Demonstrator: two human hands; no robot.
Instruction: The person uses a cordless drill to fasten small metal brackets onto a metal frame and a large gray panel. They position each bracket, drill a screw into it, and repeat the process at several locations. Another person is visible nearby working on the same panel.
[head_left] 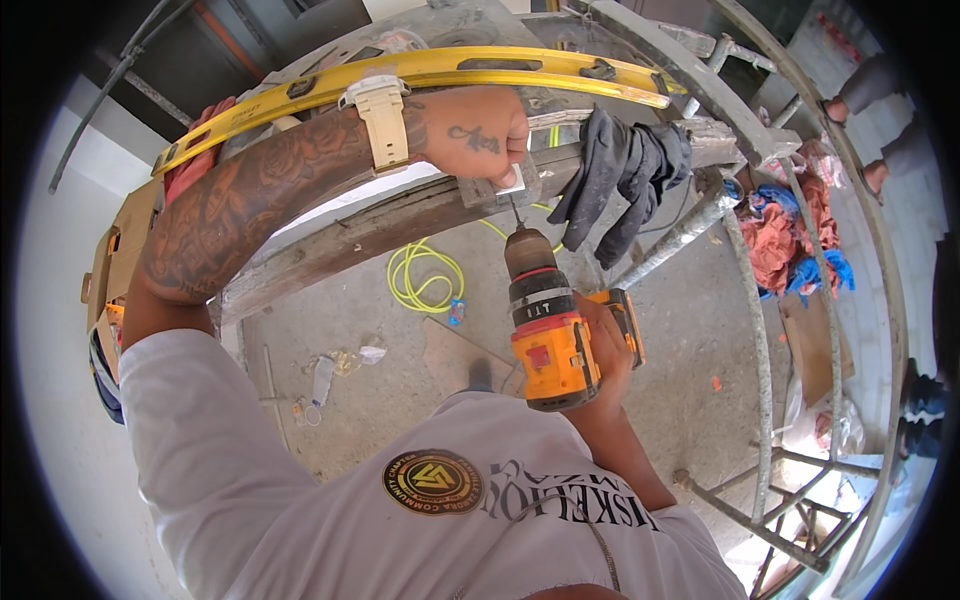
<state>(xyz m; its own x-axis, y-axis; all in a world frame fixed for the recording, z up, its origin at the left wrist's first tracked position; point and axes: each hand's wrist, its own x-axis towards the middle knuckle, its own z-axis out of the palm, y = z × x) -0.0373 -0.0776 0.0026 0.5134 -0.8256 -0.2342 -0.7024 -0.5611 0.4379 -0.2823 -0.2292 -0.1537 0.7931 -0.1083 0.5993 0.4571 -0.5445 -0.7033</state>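
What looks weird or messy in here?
The dark cloth hangs crumpled over the wooden beam, oddly close to the drill in the right hand. Litter lies scattered on the floor, looking untidy. The yellow-green cord sits in loose, uneven loops.

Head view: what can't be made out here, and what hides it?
All in the head view:
Drill: handle mostly hidden by its body and the right hand.
White piece: partly covered by the left hand.
Bit: tip too small to judge contact.
Another person's legs: body above cut off by dark rim.
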